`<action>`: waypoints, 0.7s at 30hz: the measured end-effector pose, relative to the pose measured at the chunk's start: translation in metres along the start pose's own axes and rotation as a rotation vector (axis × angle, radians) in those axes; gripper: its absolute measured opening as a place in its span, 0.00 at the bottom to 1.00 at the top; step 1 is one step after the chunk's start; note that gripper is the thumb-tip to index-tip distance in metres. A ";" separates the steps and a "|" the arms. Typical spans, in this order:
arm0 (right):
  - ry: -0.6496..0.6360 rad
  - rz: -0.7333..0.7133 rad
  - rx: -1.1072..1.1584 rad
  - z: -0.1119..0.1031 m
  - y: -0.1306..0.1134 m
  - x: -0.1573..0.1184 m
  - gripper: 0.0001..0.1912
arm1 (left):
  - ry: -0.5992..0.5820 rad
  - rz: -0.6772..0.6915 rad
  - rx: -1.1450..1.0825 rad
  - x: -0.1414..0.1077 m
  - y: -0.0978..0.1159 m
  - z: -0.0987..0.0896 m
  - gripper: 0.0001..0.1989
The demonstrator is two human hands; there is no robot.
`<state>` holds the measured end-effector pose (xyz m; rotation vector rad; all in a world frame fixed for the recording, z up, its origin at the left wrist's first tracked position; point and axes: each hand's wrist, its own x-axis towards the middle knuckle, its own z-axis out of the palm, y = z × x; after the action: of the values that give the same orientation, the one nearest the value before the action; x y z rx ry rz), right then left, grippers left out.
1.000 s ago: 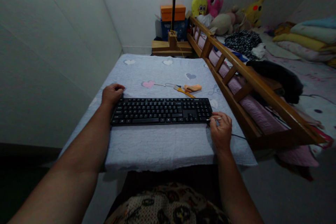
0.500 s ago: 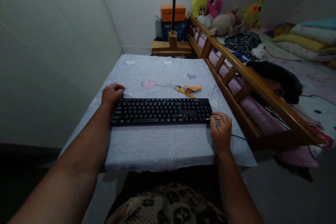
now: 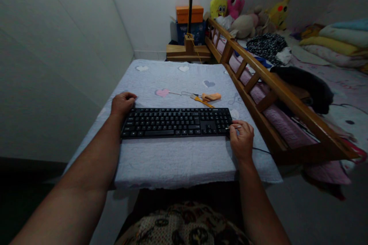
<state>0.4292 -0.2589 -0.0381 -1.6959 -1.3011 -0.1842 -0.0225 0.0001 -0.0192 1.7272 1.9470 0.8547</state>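
A black keyboard (image 3: 176,122) lies across the cloth-covered table. My left hand (image 3: 123,103) rests at its upper left corner, fingers curled; whether anything is between them is hidden. At the keyboard's right end, my right hand (image 3: 241,136) pinches a thin, pale stick (image 3: 234,126), its tip over the number keys. Behind the keyboard lie a small brush with a yellow handle (image 3: 204,102), an orange cloth-like piece (image 3: 212,97) and a thin metal tool (image 3: 174,93).
The table (image 3: 172,160) has a pale cloth with hearts. A wooden bed rail (image 3: 270,80) runs along its right side, with plush toys and bedding beyond. At the back stand an orange box (image 3: 189,14) and a dark pole (image 3: 190,4) on a wooden base.
My right hand has shifted slightly upward along the keyboard's right end, and the stick's tip has moved up with it. My left hand has hardly moved.
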 end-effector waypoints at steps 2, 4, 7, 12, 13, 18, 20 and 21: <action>0.004 -0.001 0.006 0.001 0.000 -0.001 0.10 | -0.002 -0.007 -0.003 0.000 0.001 -0.001 0.16; -0.001 0.003 0.006 0.001 0.000 -0.002 0.09 | 0.002 -0.016 -0.008 -0.001 0.002 -0.001 0.16; 0.003 -0.005 0.007 0.001 0.000 -0.002 0.09 | 0.003 -0.024 -0.007 -0.001 0.002 -0.001 0.15; 0.001 -0.033 0.002 0.001 0.000 -0.003 0.10 | 0.001 -0.021 -0.005 -0.001 0.004 -0.002 0.16; 0.001 -0.037 0.000 0.001 0.000 -0.003 0.10 | -0.003 -0.025 -0.006 -0.001 0.004 -0.003 0.17; 0.020 -0.057 0.011 0.002 0.001 -0.003 0.09 | -0.013 -0.031 -0.015 -0.002 0.004 -0.003 0.18; 0.014 -0.052 0.012 0.003 0.001 -0.004 0.09 | -0.004 -0.026 -0.016 -0.001 0.004 -0.002 0.17; 0.009 -0.048 0.011 0.003 0.000 -0.004 0.09 | -0.001 -0.024 -0.014 -0.001 0.003 -0.002 0.17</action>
<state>0.4265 -0.2591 -0.0420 -1.6540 -1.3349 -0.2119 -0.0213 -0.0013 -0.0154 1.6929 1.9521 0.8572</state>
